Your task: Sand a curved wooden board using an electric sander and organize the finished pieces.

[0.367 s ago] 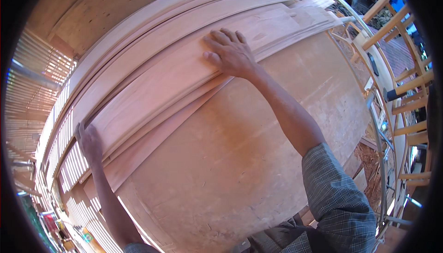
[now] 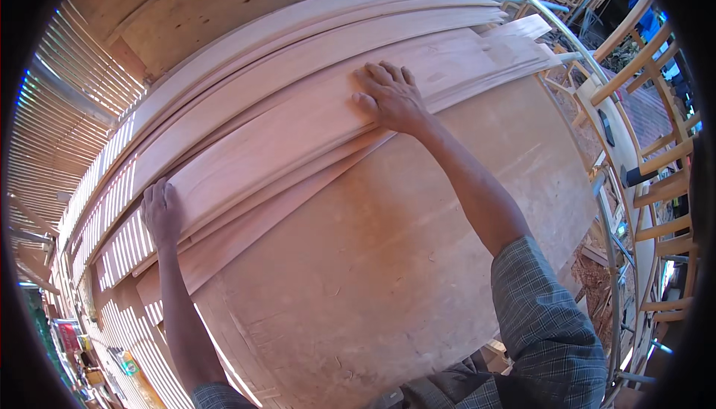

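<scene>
A long, smooth pinkish wooden plank [image 2: 298, 122] lies at a slant on a stack of similar boards, across the far side of a broad wooden tabletop [image 2: 418, 208]. My right hand [image 2: 391, 97] rests palm down on the plank right of its middle, fingers and thumb spread. Toward the left end, my left hand [image 2: 162, 211] lies over the plank, its fingers slightly bent at the far edge and its thumb hidden. Under the near edge, a thinner board [image 2: 246, 245] sticks out at an angle.
More long boards [image 2: 313, 43] are stacked beyond the plank, by a large wooden panel [image 2: 246, 6]. Slatted walling [image 2: 71, 103] stands at the left, throwing striped light. On the right are wooden frames [image 2: 664, 159], a dark phone-like object [image 2: 605, 127] and wood scraps.
My left hand has slid slightly right along the plank, its fingers drawn in more. My right hand stays spread on the plank. The whole view has shifted a little.
</scene>
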`<state>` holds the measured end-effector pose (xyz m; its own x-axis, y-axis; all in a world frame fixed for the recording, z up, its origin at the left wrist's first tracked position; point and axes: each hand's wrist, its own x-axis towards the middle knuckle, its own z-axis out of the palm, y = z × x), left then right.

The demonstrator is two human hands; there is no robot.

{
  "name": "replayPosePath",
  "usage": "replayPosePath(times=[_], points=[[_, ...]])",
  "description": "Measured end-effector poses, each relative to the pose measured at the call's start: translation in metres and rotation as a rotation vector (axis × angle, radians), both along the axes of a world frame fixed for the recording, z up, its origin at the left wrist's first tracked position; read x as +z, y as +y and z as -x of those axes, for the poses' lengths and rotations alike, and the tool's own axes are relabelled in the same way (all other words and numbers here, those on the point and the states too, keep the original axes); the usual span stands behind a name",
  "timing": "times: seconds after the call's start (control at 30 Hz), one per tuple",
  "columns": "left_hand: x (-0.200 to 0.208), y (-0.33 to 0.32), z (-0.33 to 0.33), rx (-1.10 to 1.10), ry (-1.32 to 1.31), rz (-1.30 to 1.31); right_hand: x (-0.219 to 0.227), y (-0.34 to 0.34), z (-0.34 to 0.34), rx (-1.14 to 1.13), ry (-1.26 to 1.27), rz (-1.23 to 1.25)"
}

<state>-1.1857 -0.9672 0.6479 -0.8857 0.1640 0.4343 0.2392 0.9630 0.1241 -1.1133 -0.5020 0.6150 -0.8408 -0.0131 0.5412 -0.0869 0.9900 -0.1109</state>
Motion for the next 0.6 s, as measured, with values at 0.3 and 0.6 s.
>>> replayPosePath(times=[0.3, 0.6], points=[[-0.007, 0.002, 0.003, -0.009, 0.027, -0.105, 0.021, 0.0, 0.005, -0.022, -0.131, 0.082], [-0.009, -0.004, 0.006, 0.063, 0.037, -0.088, 0.012, -0.004, 0.003, 0.007, -0.016, 0.149]])
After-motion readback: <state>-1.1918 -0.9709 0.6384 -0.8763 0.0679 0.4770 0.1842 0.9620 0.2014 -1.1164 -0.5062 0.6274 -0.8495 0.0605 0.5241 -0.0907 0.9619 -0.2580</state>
